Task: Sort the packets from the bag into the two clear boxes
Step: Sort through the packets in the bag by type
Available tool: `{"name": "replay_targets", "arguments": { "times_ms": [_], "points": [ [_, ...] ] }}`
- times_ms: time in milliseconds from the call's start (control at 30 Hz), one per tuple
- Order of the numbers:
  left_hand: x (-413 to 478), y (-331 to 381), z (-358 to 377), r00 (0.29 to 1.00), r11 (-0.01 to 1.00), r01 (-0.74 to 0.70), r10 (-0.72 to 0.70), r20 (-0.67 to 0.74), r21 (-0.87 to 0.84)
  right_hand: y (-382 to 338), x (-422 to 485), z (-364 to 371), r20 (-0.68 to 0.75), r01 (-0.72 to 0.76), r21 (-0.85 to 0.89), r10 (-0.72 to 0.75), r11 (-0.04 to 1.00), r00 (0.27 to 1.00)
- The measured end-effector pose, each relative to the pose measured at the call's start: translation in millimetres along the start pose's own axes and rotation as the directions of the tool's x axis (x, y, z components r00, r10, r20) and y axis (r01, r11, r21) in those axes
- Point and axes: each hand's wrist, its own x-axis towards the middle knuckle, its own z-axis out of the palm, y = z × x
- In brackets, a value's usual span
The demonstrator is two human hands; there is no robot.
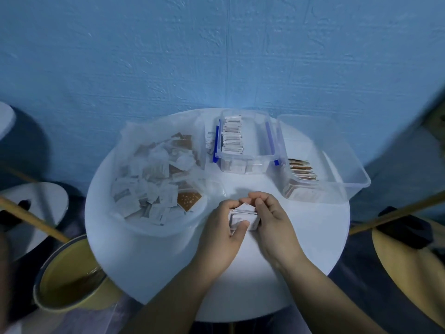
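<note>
White paper packets in a small stack (243,216) sit at centre frame, just above the round white counter (168,273). The left hand (224,235) grips them and the right hand (272,222) pinches their top edge. This looks like squaring up a sorted batch. Next, it likely goes to the clear box with blue latches (245,157) at upper centre, beside its white row, not the brown-packet clear box (356,174) right. The crumpled clear plastic bag (168,231) at left holds many more.
</note>
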Motion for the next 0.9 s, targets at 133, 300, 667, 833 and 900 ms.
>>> {"name": "replay_targets", "arguments": {
  "times_ms": [133,300,667,833,900],
  "points": [
    [1,-2,-2,1.000,0.998,-0.005,0.007,-0.029,0.058,-3,3,1,0.015,-0.029,-0.005,0.029,1.000,0.999],
    [-2,-5,-2,0.998,0.996,-0.043,0.046,-0.033,0.073,-9,-6,-5,0.312,0.141,-0.267,-0.053,0.953,0.949],
    [-9,-13,-7,0.996,0.990,-0.036,0.047,-0.080,0.134,-3,-5,-20,0.374,0.240,-0.393,-0.085,0.888,0.924],
    [-12,-12,-8,0.995,0.988,-0.064,0.074,-0.068,0.139,-6,-8,-19,0.413,0.337,-0.492,-0.127,0.803,0.902],
    [-14,-11,-8,0.994,0.987,-0.079,0.089,-0.069,0.138,-3,-8,-18,0.435,0.366,-0.546,-0.118,0.754,0.893]
  ]
}}
